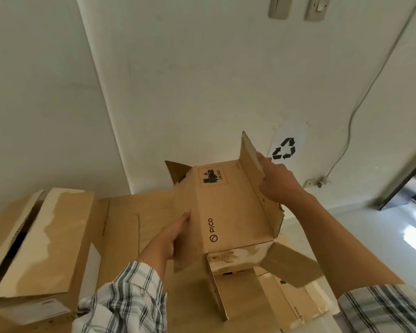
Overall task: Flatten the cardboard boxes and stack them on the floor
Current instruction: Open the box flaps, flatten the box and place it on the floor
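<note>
A brown cardboard box (233, 212) printed with "PICO" and a battery warning label is held up in front of me, its end flaps hanging open at both ends. My left hand (171, 236) lies flat against the box's left side with the fingers straight. My right hand (277, 181) grips the long upright flap on the box's right side. Beneath the box lie flattened cardboard sheets (135, 219) on the floor.
A taller, still assembled cardboard box (41, 243) stands at the left. More flat cardboard (296, 306) lies at the lower right. A white wall with a recycling sign (285, 147), a cable and a socket is behind. Pale floor shows at the right.
</note>
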A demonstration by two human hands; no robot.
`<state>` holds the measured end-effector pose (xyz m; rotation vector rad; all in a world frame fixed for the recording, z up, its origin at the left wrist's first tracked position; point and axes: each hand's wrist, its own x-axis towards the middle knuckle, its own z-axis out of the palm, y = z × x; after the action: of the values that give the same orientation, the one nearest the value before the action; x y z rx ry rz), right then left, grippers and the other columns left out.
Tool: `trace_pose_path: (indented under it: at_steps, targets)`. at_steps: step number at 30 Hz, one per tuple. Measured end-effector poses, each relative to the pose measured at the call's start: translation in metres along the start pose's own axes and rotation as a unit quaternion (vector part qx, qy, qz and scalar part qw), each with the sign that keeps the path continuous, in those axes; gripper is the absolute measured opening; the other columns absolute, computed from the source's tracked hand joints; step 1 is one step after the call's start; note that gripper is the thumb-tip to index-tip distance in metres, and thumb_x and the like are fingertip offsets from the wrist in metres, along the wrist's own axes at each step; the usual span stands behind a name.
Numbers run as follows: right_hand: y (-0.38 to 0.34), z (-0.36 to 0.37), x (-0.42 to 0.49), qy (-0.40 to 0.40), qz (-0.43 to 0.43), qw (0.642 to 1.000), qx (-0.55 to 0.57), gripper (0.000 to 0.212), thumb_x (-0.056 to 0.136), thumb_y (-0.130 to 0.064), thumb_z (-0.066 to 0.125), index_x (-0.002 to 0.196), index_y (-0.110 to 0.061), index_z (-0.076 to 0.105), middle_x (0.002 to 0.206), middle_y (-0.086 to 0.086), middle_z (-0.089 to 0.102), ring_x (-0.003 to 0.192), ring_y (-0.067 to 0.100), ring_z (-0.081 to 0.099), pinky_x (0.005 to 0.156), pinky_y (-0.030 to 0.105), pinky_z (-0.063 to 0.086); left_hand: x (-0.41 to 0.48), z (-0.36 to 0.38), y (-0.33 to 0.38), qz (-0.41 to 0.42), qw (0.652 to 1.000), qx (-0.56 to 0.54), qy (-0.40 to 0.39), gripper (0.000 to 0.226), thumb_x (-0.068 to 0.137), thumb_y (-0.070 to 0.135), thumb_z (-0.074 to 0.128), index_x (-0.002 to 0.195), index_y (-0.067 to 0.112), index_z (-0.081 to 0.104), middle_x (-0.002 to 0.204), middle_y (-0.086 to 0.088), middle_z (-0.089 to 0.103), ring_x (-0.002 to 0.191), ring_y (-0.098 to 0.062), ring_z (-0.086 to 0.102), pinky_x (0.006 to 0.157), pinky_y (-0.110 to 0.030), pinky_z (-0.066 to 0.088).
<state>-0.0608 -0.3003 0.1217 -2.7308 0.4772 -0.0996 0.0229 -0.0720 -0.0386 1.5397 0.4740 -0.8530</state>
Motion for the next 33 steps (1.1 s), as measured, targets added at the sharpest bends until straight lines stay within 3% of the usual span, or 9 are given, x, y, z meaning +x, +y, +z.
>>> trace_pose_path:
  at_steps: [3,7,10,13,19,23,29,31,33]
  targets:
    - [0.010,0.002,0.003,0.014,-0.010,1.000,0.008,0.078,0.086,0.004,0.043,0.156,-0.021,0.017,0.085,0.005,0.055,0.068,0.021,0.053,0.065,0.033,0.044,-0.005,-0.001,0.013,0.085,0.989,-0.023,0.115,0.088,0.070,0.052,0.084,0.136,0.004,0.051,0.134,-0.016,0.059,0.121,-0.037,0.056,0.099,-0.046,0.044]
    - [0.004,0.011,0.015,-0.020,-0.015,0.999,-0.022,0.062,0.090,-0.001,0.045,0.149,-0.013,0.031,0.108,0.013,0.059,0.084,0.025,0.053,0.072,0.034,0.045,-0.019,-0.028,0.028,0.140,0.959,0.047,0.240,0.079,0.070,0.050,0.084,0.128,0.004,0.058,0.124,-0.014,0.065,0.110,-0.036,0.063,0.088,-0.041,0.051]
    - [-0.008,0.020,0.019,-0.079,-0.014,0.991,-0.105,0.033,0.092,-0.005,0.044,0.123,-0.005,0.052,0.117,0.016,0.057,0.088,0.026,0.051,0.075,0.033,0.045,-0.029,-0.038,0.015,0.121,0.960,0.078,0.242,0.074,0.076,0.046,0.082,0.130,0.005,0.054,0.125,-0.016,0.063,0.111,-0.036,0.061,0.087,-0.042,0.050]
    - [-0.007,0.024,0.018,-0.094,-0.030,0.980,-0.172,0.022,0.091,-0.006,0.044,0.109,-0.008,0.055,0.117,0.016,0.057,0.096,0.029,0.056,0.081,0.037,0.048,-0.039,-0.032,-0.002,0.088,0.971,0.063,0.213,0.076,0.076,0.045,0.081,0.133,0.006,0.051,0.126,-0.015,0.062,0.112,-0.035,0.060,0.090,-0.044,0.050]
    - [0.040,0.021,0.006,-0.140,-0.028,0.970,-0.197,0.008,0.088,-0.006,0.043,0.084,-0.013,0.042,0.080,0.004,0.046,0.086,0.025,0.054,0.078,0.035,0.050,-0.052,0.003,-0.021,0.055,0.982,0.072,0.164,0.066,0.083,0.043,0.076,0.131,0.003,0.054,0.129,-0.014,0.060,0.118,-0.034,0.057,0.085,-0.038,0.041]
    - [0.060,0.026,-0.005,-0.150,-0.006,0.976,-0.156,0.007,0.092,-0.011,0.045,0.092,-0.007,0.051,0.079,0.003,0.049,0.075,0.019,0.053,0.069,0.031,0.044,-0.067,-0.005,-0.037,0.010,0.985,0.109,0.136,0.065,0.084,0.044,0.074,0.130,0.003,0.053,0.129,-0.017,0.059,0.117,-0.035,0.056,0.097,-0.044,0.043]
    - [0.054,0.086,-0.047,-0.194,-0.030,0.973,-0.123,0.006,0.094,-0.012,0.044,0.090,-0.011,0.048,0.078,0.002,0.049,0.083,0.022,0.055,0.072,0.031,0.046,-0.070,-0.036,-0.086,0.002,0.962,0.171,0.215,0.068,0.084,0.033,0.078,0.135,-0.001,0.049,0.132,-0.019,0.058,0.119,-0.036,0.056,0.086,-0.040,0.044]
    - [0.056,0.123,-0.057,-0.208,-0.028,0.971,-0.114,0.007,0.093,-0.012,0.046,0.096,-0.013,0.052,0.094,0.006,0.058,0.092,0.024,0.060,0.078,0.033,0.051,-0.065,-0.035,-0.106,0.021,0.949,0.183,0.256,0.061,0.086,0.030,0.076,0.134,0.002,0.051,0.131,-0.018,0.060,0.117,-0.035,0.057,0.082,-0.035,0.045]
    - [0.062,0.156,-0.059,-0.212,-0.019,0.971,-0.108,0.025,0.092,-0.010,0.048,0.115,-0.013,0.057,0.121,0.011,0.056,0.106,0.029,0.061,0.086,0.037,0.052,-0.057,-0.034,-0.123,0.029,0.943,0.175,0.282,0.057,0.089,0.029,0.072,0.134,0.003,0.049,0.132,-0.018,0.058,0.117,-0.036,0.057,0.084,-0.036,0.047]
